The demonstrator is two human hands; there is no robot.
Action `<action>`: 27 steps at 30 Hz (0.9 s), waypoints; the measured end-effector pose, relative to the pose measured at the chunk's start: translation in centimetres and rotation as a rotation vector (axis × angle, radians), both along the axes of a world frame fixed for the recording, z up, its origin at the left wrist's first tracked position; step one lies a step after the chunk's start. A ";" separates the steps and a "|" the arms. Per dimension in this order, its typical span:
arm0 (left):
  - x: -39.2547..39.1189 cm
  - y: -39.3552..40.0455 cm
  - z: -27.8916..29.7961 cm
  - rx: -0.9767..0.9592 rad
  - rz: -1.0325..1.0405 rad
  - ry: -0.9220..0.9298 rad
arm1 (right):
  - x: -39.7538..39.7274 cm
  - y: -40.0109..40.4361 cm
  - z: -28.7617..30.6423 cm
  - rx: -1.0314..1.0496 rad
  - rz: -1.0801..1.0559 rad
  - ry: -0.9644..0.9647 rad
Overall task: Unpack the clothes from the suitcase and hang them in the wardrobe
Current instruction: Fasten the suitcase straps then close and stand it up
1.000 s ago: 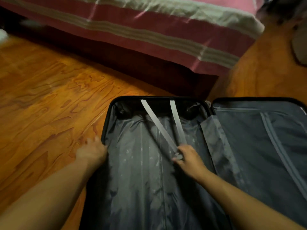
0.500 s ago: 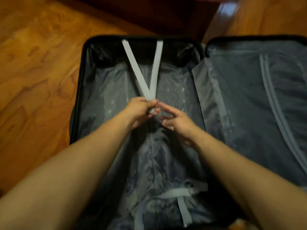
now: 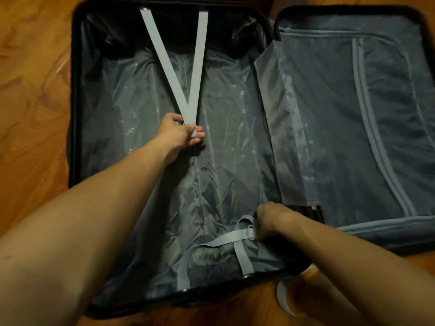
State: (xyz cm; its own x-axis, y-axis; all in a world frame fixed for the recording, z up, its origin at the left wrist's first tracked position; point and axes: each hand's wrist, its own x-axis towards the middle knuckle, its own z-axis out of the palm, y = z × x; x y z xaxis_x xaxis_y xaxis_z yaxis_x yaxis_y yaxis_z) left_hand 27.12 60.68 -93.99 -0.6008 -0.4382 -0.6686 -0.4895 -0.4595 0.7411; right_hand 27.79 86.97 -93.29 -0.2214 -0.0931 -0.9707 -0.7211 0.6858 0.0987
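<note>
A black suitcase [image 3: 73,95] lies open on the floor, both halves lined in grey fabric. The left half shows only lining; no clothes are visible in it. Two pale grey upper straps [image 3: 188,74] run down from its far wall in a V. My left hand [image 3: 180,134] grips their joined end with the buckle, in the middle of the left half. Near the front edge my right hand [image 3: 270,221] holds the buckle end of the lower straps [image 3: 226,242]. The right half [image 3: 376,128] is covered by a zipped grey divider.
Polished wooden floor [image 3: 30,118] surrounds the suitcase on the left and front. A loose grey flap [image 3: 284,142] of the divider hangs over the hinge between the halves. A light-coloured object [image 3: 286,302] lies on the floor under my right forearm.
My right hand left the upper straps and moved back to the lower strap buckle at the front. My left hand took over the upper strap end. The view tilted downward, losing the bed.
</note>
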 end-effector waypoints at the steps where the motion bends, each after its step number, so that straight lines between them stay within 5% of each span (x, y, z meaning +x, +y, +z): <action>1: 0.0 0.0 0.0 0.006 -0.005 0.001 | 0.0 0.3 0.0 -0.035 -0.022 0.021; 8: 0.1 -0.8 0.3 -0.005 -0.045 -0.013 | 0.8 0.9 -0.6 -0.384 0.154 -0.043; 15: 0.6 -1.6 1.7 -0.022 -0.181 -0.039 | -1.8 -0.7 0.6 -0.454 0.141 -0.015; 17: 0.1 -2.2 2.6 0.001 -0.226 -0.049 | -5.7 -3.1 3.0 -0.587 -0.135 -0.026; 21: -1.2 -3.5 4.3 0.091 -0.217 -0.039 | -11.2 -8.8 9.2 -1.097 -1.046 -0.128; 27: -2.5 -5.3 8.6 0.197 -0.167 0.090 | -8.3 -14.6 10.4 -1.098 -1.264 -0.509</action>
State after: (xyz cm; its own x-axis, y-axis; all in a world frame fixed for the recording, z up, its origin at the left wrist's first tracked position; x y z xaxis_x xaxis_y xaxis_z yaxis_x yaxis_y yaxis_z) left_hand 24.62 55.37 -85.40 -0.7148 -0.1954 -0.6714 -0.5063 -0.5176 0.6897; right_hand 19.44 72.40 -82.86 -0.3897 -0.7224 -0.5712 0.4534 0.3893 -0.8017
